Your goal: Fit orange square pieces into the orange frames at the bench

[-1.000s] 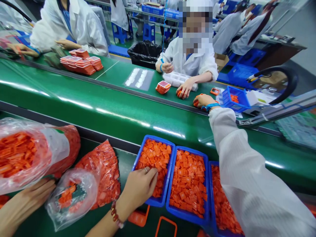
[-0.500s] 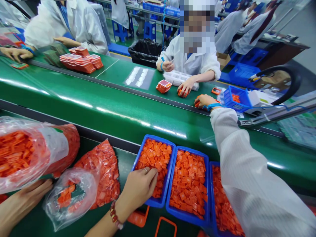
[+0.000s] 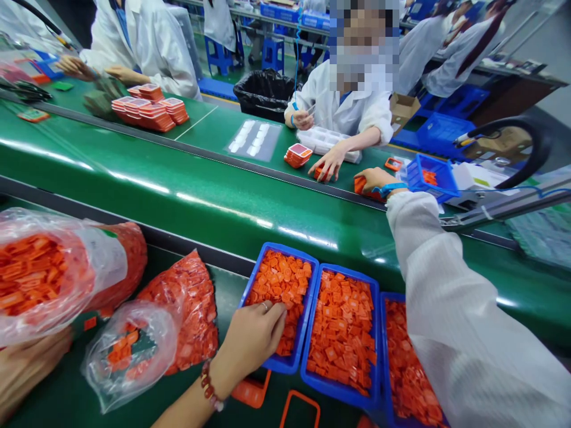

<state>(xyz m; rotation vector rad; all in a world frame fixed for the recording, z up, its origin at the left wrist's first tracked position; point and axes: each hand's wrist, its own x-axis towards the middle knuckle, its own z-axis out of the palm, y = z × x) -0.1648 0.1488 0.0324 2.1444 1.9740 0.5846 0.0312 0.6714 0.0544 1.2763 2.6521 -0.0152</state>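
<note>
My left hand (image 3: 254, 330), with a bead bracelet and a ring, is bent over the left blue tray (image 3: 243, 291) of small orange plastic pieces (image 3: 279, 276). Its fingers are drawn together and the fingertips are hidden, so what they pinch does not show. Far across the green belt, my right hand (image 3: 377, 178) in a white sleeve and blue wristband is closed round a stack of orange plastic frames (image 3: 363, 184). Under my left wrist lies an orange frame (image 3: 252, 389), and a thin orange frame (image 3: 292, 401) is beside it.
More orange pieces fill a middle tray (image 3: 307, 356) and a right tray (image 3: 386, 351). Two clear bags (image 3: 102, 261) (image 3: 190, 315) bulge with pieces at left, near a co-worker's hand (image 3: 35, 362). Opposite, a co-worker's hand (image 3: 330, 163) covers frames beside a frame stack (image 3: 297, 156).
My right arm has shifted slightly right; my left hand stays put. The co-worker's hand at left has drawn back, baring a loose orange piece. The hand opposite has moved left with its frames.
</note>
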